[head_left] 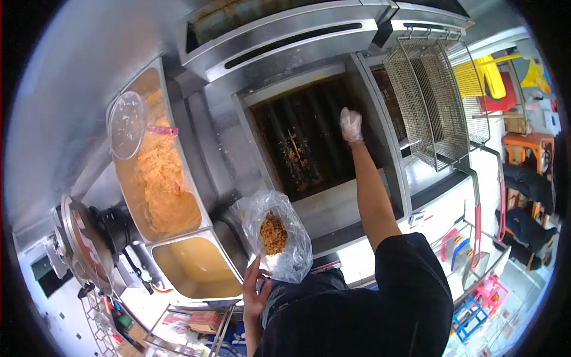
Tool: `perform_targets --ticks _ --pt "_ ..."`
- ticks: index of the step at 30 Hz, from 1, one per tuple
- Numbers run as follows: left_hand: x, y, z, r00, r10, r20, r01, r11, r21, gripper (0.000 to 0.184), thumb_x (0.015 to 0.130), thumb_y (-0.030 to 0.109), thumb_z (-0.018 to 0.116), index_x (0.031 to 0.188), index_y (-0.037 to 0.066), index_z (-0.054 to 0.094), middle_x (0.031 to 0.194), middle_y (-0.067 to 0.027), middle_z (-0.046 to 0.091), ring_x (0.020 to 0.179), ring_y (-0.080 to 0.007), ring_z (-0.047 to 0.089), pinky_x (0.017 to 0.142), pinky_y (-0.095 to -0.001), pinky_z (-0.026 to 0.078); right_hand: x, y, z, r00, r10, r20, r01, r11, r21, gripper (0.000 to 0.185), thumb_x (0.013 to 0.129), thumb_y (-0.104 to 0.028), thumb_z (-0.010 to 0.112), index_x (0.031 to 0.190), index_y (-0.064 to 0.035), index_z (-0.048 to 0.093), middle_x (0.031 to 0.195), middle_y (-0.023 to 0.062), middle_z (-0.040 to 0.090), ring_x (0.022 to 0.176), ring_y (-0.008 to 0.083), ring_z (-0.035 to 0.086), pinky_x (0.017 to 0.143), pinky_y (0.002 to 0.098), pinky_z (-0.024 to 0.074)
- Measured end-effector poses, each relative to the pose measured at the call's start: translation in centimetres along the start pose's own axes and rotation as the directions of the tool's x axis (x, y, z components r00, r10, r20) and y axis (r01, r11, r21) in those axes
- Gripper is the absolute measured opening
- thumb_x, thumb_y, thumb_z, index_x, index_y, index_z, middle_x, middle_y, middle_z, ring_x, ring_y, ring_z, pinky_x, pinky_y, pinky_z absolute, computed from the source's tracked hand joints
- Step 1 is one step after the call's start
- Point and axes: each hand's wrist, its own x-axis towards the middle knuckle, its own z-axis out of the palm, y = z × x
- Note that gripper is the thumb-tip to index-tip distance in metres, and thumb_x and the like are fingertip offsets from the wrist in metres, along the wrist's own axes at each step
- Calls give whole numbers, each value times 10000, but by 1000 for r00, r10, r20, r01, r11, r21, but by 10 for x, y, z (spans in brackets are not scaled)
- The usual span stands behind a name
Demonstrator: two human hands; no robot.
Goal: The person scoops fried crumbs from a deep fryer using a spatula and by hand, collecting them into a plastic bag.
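My right hand [351,124], in a clear plastic glove, is closed in a fist above the dark oil of a deep fryer [392,154]. Whatever the fist holds, if anything, is hidden. In the oil, several brown crumbs [295,156] float around a thin, light stick-like piece [294,143]. My bare left hand [254,291] has its fingers stretched out and its thumb apart, with the fingertips at the edge of a clear plastic bag [295,238]. Inside the bag lies a heap of brown fried crumbs [273,234].
Left of the fryer, a steel pan [199,205] holds orange breading [163,178], with a clear round lid [127,125] at its rim. Beside it is a pan of yellowish liquid [196,268]. Wire fry baskets [428,101] hang on the right, red-handled. People [526,190] are at far right.
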Motion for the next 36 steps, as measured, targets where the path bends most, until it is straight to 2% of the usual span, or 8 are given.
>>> perform_targets --ticks 6,9,10,16,21,26,33,36 --pt "-21 1 -8 997 81 -6 -81 994 68 691 853 -33 634 1517 18 453 1467 -196 515 965 -198 660 801 -300 528 -47 -27 -34 963 251 93 -253 967 11 521 1045 -300 422 649 25 519 630 254 576 597 434 578 599 527 426" --pt "-27 2 -8 997 64 -41 -61 995 73 693 841 -35 639 1510 35 473 1475 -194 514 960 -195 662 790 -299 530 -72 -13 -48 990 102 92 -84 980 -180 435 1025 -259 428 711 24 535 660 248 599 650 442 620 611 548 446" --pt "-28 -4 -9 996 76 -49 -72 994 80 707 828 -52 634 1511 39 475 1485 -190 510 954 -192 664 774 -291 530 -77 11 -41 963 248 106 -246 969 -33 308 980 -195 482 757 5 555 658 220 618 649 407 646 609 534 464" --pt "-31 -15 -9 992 124 -18 -123 990 62 716 823 -72 620 1514 29 463 1500 -185 499 947 -192 666 758 -279 524 -45 41 -40 979 200 -32 -202 964 -171 97 865 -83 576 785 -29 576 660 174 642 629 368 663 562 466 494" --pt "-21 -14 -5 997 76 -3 -76 997 -22 714 830 -51 634 1517 16 451 1508 -180 489 960 -192 654 785 -288 514 -7 -90 -78 973 -229 38 221 863 -455 156 906 -109 555 774 -26 546 628 174 605 583 380 621 542 492 451" --pt "-12 -13 -6 1000 14 3 -14 1000 -4 689 856 -39 611 1520 -14 429 1443 -149 519 990 -165 608 825 -292 499 -34 -81 -58 939 -324 117 334 940 -76 353 968 -211 503 653 -53 489 619 192 579 606 447 571 590 548 438" --pt "-4 0 -12 1000 8 -4 -7 998 55 685 912 92 636 1526 -59 372 1400 -177 545 1050 -204 588 928 -347 498 -79 -23 -40 940 332 83 -322 940 -112 466 986 -289 473 681 29 625 759 312 616 710 499 611 696 570 491" --pt "0 -38 -28 999 20 50 -14 992 -127 729 932 189 670 1530 -76 346 1343 -193 575 1150 -268 588 990 -397 493 -62 -72 -65 937 341 71 -344 938 36 447 975 -272 486 697 48 628 752 318 612 699 491 623 661 551 507"
